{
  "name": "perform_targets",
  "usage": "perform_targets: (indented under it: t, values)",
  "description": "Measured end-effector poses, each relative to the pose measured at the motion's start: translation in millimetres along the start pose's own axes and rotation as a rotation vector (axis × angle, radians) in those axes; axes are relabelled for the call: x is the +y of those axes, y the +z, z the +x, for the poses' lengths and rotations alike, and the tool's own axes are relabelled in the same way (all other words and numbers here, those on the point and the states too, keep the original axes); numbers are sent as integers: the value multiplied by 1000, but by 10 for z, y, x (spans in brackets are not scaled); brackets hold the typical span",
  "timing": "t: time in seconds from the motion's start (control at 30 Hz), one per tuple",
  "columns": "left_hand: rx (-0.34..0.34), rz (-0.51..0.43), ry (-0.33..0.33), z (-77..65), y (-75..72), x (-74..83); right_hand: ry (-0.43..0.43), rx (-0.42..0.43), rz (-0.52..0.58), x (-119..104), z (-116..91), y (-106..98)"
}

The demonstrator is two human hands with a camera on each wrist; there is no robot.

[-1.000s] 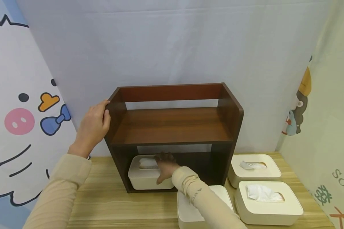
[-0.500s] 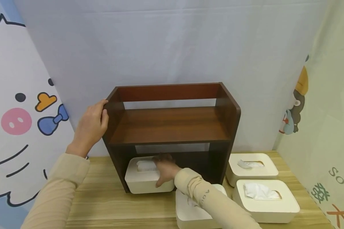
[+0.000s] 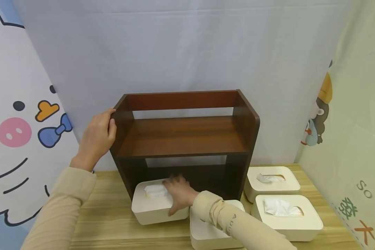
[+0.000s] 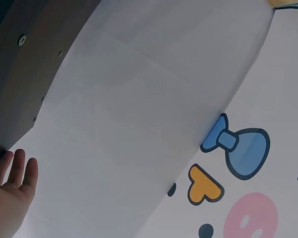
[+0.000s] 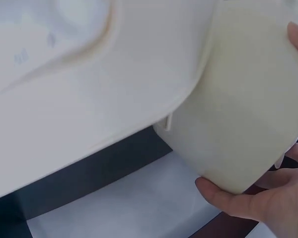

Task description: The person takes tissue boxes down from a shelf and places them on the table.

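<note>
My right hand (image 3: pixel 179 192) grips a cream tissue box (image 3: pixel 143 205) by its right end, thumb on the front and fingers over the back. The box is tilted a little and sticks out of the lower compartment of a dark brown wooden shelf (image 3: pixel 187 133). In the right wrist view, fingers and thumb lie around the end face of that tissue box (image 5: pixel 233 104). My left hand (image 3: pixel 98 135) rests at the upper left edge of the shelf. The left wrist view shows several straight fingers (image 4: pixel 17 171) at the corner of the dark side panel (image 4: pixel 37 69).
Another tissue box (image 3: pixel 212 225) stands in front of the shelf, partly under my right sleeve. Two more tissue boxes, a rear one (image 3: pixel 253 185) and a nearer one (image 3: pixel 287 229), stand to the right. A pale curtain (image 3: pixel 187 52) hangs behind the wooden table (image 3: pixel 109 222).
My right hand has drawn the tissue box forward out of the shelf's lower compartment, and the box has tilted slightly. The left hand has stayed at the shelf's edge.
</note>
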State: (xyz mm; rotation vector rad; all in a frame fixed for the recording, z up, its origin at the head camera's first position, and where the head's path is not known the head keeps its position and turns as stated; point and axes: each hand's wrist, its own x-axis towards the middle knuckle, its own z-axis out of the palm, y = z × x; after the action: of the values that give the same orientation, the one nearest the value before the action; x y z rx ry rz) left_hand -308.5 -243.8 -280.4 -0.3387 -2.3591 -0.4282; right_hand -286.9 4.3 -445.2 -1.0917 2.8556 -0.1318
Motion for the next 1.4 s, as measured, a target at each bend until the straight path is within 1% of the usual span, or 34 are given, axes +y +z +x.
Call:
perform_targets:
  t: [0.13, 0.23, 0.33, 0.63, 0.83, 1.17, 1.4]
  values:
    - [-9, 0, -3, 4, -2, -6, -8, -22, -16, -65, -65, 27]
    - [-5, -3, -3, 2, -4, -19, -14, -59, 19, -126, -117, 31]
    - [6, -4, 1, 0, -9, -26, -12, -71, 43, -194, -160, 52]
    - [6, -4, 0, 10, -20, -15, -19, -69, 26, -376, -257, 196]
    - [3, -5, -5, 8, -21, -5, 10, -60, 25, -462, -298, 284]
    - [13, -11, 2, 7, -8, 5, 16, -25, -6, -513, -332, 378]
    - [8, -14, 1, 6, 0, -3, 19, -28, -30, -541, -338, 442]
